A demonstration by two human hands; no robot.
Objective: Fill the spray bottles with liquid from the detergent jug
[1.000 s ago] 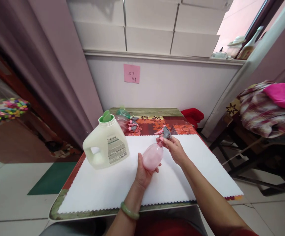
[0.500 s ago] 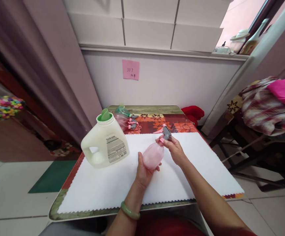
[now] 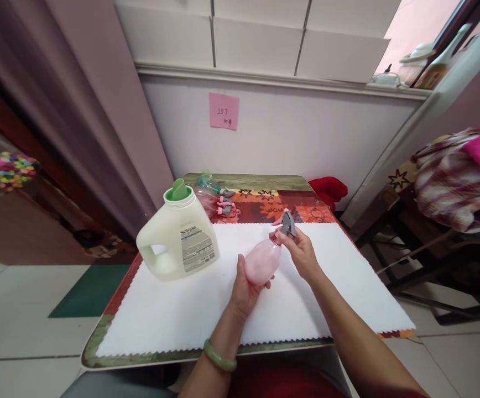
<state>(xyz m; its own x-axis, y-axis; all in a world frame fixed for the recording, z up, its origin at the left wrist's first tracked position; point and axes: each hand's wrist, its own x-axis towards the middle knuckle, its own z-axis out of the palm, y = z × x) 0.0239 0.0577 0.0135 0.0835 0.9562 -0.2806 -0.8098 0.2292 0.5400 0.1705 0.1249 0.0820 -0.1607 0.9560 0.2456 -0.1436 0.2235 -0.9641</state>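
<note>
A pink see-through spray bottle point(image 3: 262, 262) is held tilted above the white mat, its neck toward the upper right. My left hand point(image 3: 246, 290) cups the round body from below, fingers wrapped behind it. At the neck, my right hand point(image 3: 301, 249) grips the pink collar beneath the grey and pink spray head point(image 3: 287, 224). To the left stands a large cream detergent jug point(image 3: 177, 235) with a green spout insert in its mouth.
Several more spray bottles point(image 3: 209, 196), pink and green, lie behind the jug on the patterned table. A white mat point(image 3: 173, 315) with a zigzag edge covers much of the tabletop. Clothes are heaped at right point(image 3: 451, 182). A pink note point(image 3: 224, 111) is on the wall.
The spray bottle and both hands have shifted slightly to the right in view. My grip on the body and the neck looks the same, and the camera view has tipped a little.
</note>
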